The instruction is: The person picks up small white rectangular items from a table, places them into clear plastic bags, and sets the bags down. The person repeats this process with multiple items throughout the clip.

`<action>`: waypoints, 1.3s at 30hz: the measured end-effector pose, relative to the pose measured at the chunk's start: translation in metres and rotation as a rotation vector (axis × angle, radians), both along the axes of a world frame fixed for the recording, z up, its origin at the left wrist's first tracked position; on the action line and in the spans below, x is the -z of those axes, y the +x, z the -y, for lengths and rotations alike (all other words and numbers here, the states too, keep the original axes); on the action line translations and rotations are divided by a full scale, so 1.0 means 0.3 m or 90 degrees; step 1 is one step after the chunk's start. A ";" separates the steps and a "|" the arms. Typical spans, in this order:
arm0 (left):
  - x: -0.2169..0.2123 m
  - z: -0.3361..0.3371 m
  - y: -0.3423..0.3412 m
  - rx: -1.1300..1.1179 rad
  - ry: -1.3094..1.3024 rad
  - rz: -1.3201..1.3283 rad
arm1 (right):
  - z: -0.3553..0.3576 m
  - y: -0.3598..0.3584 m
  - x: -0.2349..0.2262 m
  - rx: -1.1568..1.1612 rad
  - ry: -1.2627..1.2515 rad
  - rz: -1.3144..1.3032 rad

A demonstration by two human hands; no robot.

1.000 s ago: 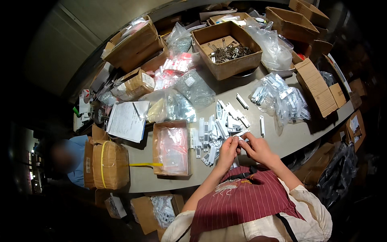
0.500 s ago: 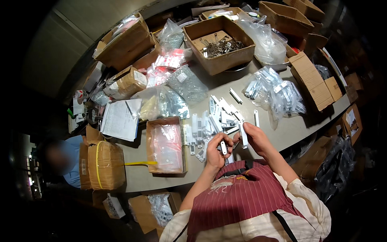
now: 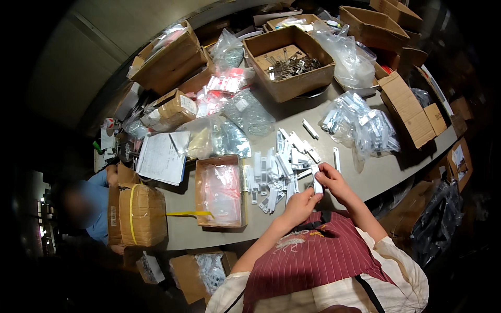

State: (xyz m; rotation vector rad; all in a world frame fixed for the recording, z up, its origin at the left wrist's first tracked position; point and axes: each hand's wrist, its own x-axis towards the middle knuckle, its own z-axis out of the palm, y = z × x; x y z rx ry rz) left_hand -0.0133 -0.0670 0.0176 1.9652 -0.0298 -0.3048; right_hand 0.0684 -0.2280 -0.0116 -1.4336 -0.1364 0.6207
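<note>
A white oblong plastic piece (image 3: 316, 179) stands nearly upright between my hands, just above the table's near edge. My right hand (image 3: 334, 182) grips it from the right side, thumb and fingers closed. At its lower end my left hand (image 3: 299, 206) is closed, back of the hand upward; its palm is hidden, so anything else inside cannot be seen. Left of and beyond my hands spreads a loose pile of similar white and grey pieces (image 3: 270, 169). Two single pieces lie apart: a white strip (image 3: 310, 129) farther back and another strip (image 3: 336, 159) to the right.
An open box of clear bags (image 3: 219, 193) stands left of the pile. Bagged white parts (image 3: 365, 125) lie at right. A carton of metal parts (image 3: 289, 86) stands behind. A notebook (image 3: 163, 156) and a strapped carton (image 3: 143, 214) are at left, beside a person in blue (image 3: 98, 208).
My left hand has turned over and moved right to the piece in my right hand. The small white oblong part it showed before is now out of sight. The view has shifted slightly.
</note>
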 end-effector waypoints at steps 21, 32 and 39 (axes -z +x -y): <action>-0.014 -0.084 -0.047 0.163 -0.596 -0.056 | 0.010 0.197 -0.061 0.000 -0.405 0.408; 0.084 -0.027 -0.026 -0.057 -0.509 -0.290 | 0.168 0.157 0.132 0.027 -0.595 0.351; 0.171 -0.005 -0.001 -0.154 -0.457 -0.187 | 0.063 -0.013 -0.074 -0.107 -0.113 0.008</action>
